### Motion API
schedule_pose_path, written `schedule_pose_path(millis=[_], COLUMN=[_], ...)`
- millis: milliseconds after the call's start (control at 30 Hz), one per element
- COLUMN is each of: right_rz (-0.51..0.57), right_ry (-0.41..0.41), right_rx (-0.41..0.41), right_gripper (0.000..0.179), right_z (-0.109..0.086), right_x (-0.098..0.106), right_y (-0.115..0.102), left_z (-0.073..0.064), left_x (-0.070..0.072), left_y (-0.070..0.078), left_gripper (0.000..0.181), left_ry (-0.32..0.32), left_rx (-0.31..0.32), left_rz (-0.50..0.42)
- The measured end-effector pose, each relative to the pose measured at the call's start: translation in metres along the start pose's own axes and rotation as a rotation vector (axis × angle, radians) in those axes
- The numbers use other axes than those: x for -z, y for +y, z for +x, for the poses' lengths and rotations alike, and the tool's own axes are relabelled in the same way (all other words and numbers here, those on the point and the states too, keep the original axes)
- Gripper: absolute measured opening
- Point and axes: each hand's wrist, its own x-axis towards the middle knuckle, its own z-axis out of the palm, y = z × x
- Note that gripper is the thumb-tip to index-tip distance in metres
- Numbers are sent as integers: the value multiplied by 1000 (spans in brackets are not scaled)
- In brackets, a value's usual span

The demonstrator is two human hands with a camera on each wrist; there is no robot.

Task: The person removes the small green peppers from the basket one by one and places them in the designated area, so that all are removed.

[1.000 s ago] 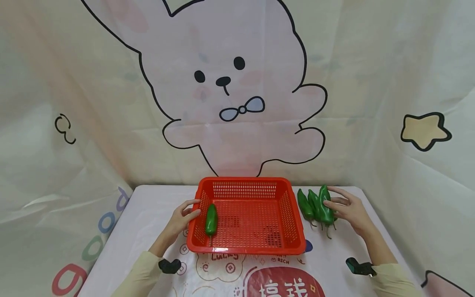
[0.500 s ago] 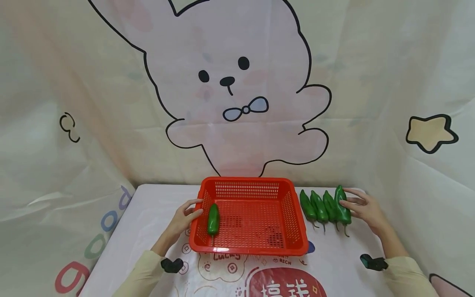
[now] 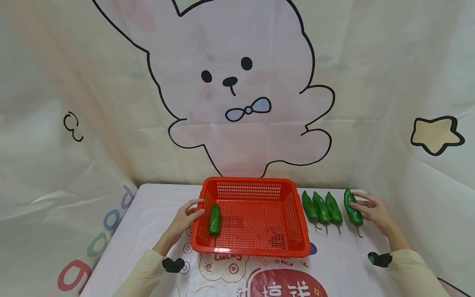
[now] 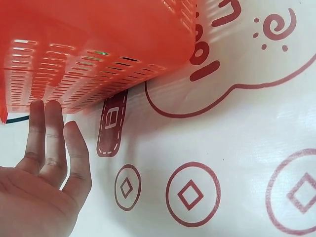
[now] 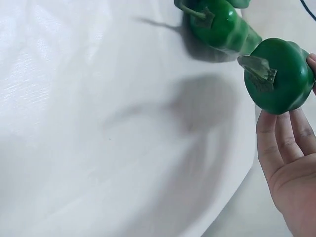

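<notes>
A red plastic basket with slotted walls stands on the table, with one green chili pepper lying in its left part. My left hand is at the basket's left rim, its fingertips touching it. Seen from the left wrist, three nearly straight fingers reach up to the slotted wall. My right hand holds another green pepper between thumb and fingers, stem toward me. In the right wrist view that pepper hangs over its shadow. Left of it, several green peppers lie in a row.
The white table cover carries red printed drawings near the front. Behind the table hangs a cloth with a cartoon animal. The table's right edge runs close by the right hand.
My right hand has moved right with the pepper it holds, away from the other peppers, which now lie side by side. The left hand keeps its place at the basket.
</notes>
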Motion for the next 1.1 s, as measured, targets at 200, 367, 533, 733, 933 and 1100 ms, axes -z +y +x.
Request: schedule_pose_path(millis=[200,367,533,733,933,1100], right_rz=[4,22,-13,-90,-153,-116], right_ry=[8,7,19,29,32,23], right_rx=[-32,-52,-76,-53,-41,-72], right_gripper=[57,55,58,62,59,64], right_z=[4,9,11,14,13,12], right_x=[-5,-10,-13,-18,-21,-21], right_y=[9,21,29,28,31,35], left_z=[0,-1,0,2,2,2], left_x=[1,1,0,2,1,1], left_y=[0,1,2,1,1,2], left_gripper=[47,48,50,49,49,49], left_ry=[0,-9,-22,-22,-34,-26], left_rx=[7,7,4,6,12,13], left_rz=[-2,-7,-12,-17,-20,-19])
